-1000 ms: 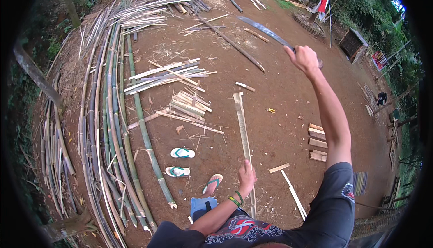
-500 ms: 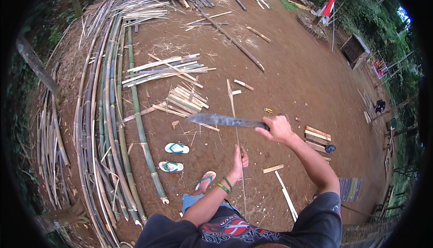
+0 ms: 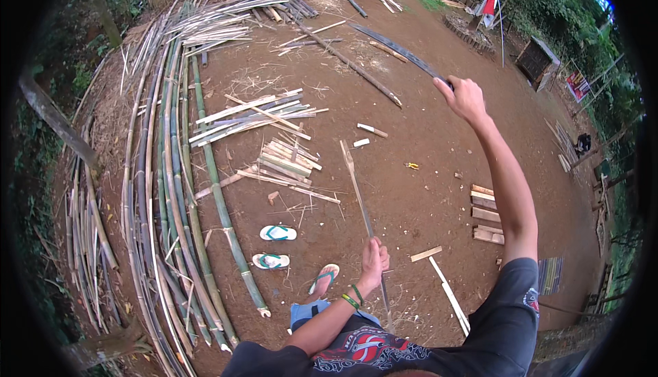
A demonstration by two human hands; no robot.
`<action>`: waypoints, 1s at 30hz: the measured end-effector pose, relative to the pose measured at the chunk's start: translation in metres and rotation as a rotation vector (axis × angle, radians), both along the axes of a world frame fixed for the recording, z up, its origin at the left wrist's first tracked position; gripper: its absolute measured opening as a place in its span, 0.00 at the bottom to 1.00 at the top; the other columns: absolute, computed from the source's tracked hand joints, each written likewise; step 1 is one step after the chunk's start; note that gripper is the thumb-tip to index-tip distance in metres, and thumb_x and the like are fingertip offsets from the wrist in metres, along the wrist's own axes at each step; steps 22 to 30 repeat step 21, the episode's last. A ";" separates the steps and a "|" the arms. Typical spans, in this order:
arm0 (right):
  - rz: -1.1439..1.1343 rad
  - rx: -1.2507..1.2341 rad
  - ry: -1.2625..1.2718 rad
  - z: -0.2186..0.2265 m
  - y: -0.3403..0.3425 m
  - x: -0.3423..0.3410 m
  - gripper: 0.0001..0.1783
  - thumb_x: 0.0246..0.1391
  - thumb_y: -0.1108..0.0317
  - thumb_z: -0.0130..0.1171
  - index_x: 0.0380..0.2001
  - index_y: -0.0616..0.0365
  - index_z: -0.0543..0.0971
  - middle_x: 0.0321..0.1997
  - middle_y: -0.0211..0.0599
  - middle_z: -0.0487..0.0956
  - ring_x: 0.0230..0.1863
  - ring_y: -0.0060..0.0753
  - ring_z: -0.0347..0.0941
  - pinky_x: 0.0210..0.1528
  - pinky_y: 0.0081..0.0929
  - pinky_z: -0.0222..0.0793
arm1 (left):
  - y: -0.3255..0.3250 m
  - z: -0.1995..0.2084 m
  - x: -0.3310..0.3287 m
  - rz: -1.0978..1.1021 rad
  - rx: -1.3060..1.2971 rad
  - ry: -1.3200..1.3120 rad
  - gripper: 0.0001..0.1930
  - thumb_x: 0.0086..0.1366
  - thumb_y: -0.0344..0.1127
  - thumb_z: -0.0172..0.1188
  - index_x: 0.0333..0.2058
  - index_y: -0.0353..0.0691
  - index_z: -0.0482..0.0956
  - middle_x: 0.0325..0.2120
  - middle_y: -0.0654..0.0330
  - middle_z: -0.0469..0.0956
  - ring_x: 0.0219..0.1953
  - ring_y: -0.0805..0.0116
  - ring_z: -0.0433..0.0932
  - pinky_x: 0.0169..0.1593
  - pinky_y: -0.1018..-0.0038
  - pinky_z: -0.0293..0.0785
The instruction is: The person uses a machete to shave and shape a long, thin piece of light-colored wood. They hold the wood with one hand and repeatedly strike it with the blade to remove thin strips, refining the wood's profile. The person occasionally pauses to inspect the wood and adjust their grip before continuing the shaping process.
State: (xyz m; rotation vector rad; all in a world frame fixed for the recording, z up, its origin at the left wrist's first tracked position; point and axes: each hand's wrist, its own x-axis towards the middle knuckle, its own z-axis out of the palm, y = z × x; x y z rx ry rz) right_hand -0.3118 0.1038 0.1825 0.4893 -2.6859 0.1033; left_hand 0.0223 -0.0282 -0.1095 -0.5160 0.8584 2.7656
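Note:
My right hand (image 3: 467, 101) is raised out to the far right, its fingers wrapped round the handle of a machete (image 3: 399, 51). The long dark blade points up and to the left, apart from anything else. Lower down, in front of my body, my left hand (image 3: 374, 262) grips a thin bamboo strip (image 3: 358, 195). That strip runs away from me along the ground side, with a wider, pale far end; its near end passes below my hand toward my shirt. Green and yellow bands circle my left wrist.
Long bamboo poles (image 3: 226, 219) lie along the left. Split bamboo pieces (image 3: 288, 161) and slats (image 3: 253, 116) are piled left of centre. Two flip-flops (image 3: 278, 232) sit near my sandaled foot (image 3: 324, 280). Yellow pliers (image 3: 411, 166) and short bamboo pieces (image 3: 485, 214) lie to the right.
My right hand has swung the machete up and away from the strip, toward the far right. The left hand has moved slightly nearer and right, its fingers now closed round the strip.

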 end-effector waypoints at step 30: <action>0.697 0.232 -0.335 -0.166 -0.003 0.179 0.33 0.50 0.31 0.57 0.16 0.53 0.73 0.13 0.37 0.75 0.16 0.45 0.74 0.21 0.42 0.70 | 0.012 0.014 -0.043 0.197 -0.333 -0.056 0.22 0.77 0.53 0.38 0.29 0.46 0.69 0.11 0.69 0.62 0.09 0.78 0.58 0.11 0.78 0.52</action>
